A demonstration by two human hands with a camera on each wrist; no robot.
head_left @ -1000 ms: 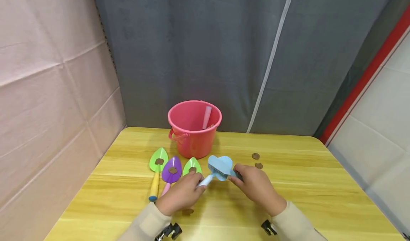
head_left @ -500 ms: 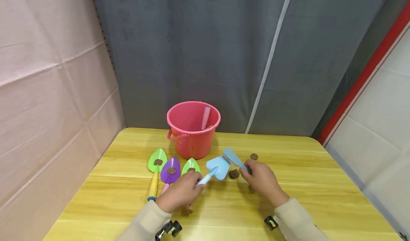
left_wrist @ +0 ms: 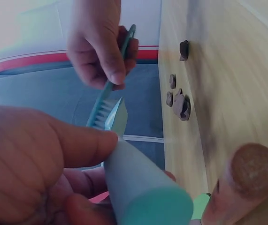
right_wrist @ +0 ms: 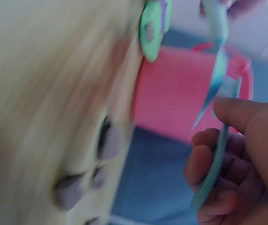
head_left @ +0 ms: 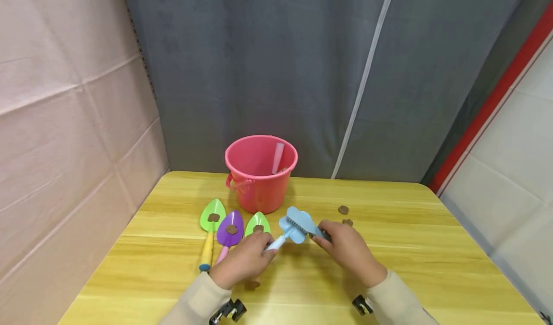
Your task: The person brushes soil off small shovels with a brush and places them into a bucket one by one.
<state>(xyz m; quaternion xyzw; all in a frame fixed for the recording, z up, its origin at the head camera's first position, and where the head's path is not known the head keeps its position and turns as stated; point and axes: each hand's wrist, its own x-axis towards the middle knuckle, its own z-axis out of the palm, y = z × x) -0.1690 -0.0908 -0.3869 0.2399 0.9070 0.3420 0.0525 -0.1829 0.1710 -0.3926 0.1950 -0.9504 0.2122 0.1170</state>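
Note:
My left hand (head_left: 246,260) grips the pale handle of a light-blue toy trowel (head_left: 297,237), its blade held above the table. In my right hand (head_left: 347,252) is a blue brush (head_left: 302,219), pinched by its handle between thumb and fingers. The brush's bristles (left_wrist: 104,111) face the blade and lie against it or very close. To the left lie a green trowel (head_left: 219,207) with a yellow handle, a purple trowel (head_left: 235,217), and another green trowel (head_left: 258,217), partly behind my left hand. Each carries a brown lump.
A pink bucket (head_left: 261,198) stands at the back, with a pale pink handle (head_left: 278,157) sticking up inside. Several brown lumps lie on the table to the right, including one lump (head_left: 343,210) near the back. A wooden handle end (left_wrist: 253,171) lies below my left hand.
The brush has swung right to the blade's edge and come back left over the blade. My left hand and the blue trowel have hardly moved.

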